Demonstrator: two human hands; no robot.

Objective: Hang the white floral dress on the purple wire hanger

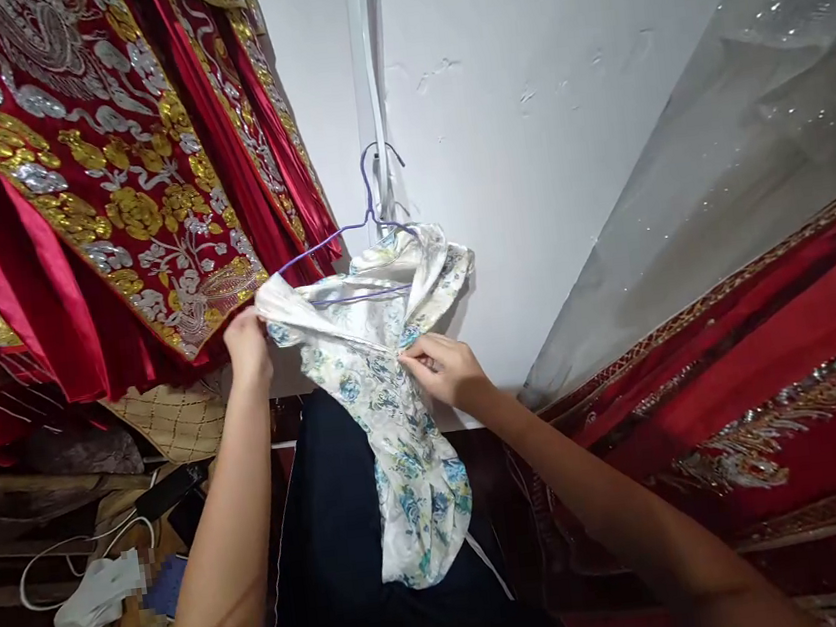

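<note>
A white satin garment with blue flowers hangs on a thin purple wire hanger in front of a white wall. My left hand grips the garment's left shoulder at the hanger's end. My right hand pinches the fabric at the front, just below the collar. The garment's lower part drapes down over a dark cloth between my arms.
Red garments with gold and silver embroidery hang at the upper left. More red embroidered cloth and a silvery sheer fabric lie at the right. At the lower left a white cable, a white crumpled cloth and a black object lie on piled fabrics.
</note>
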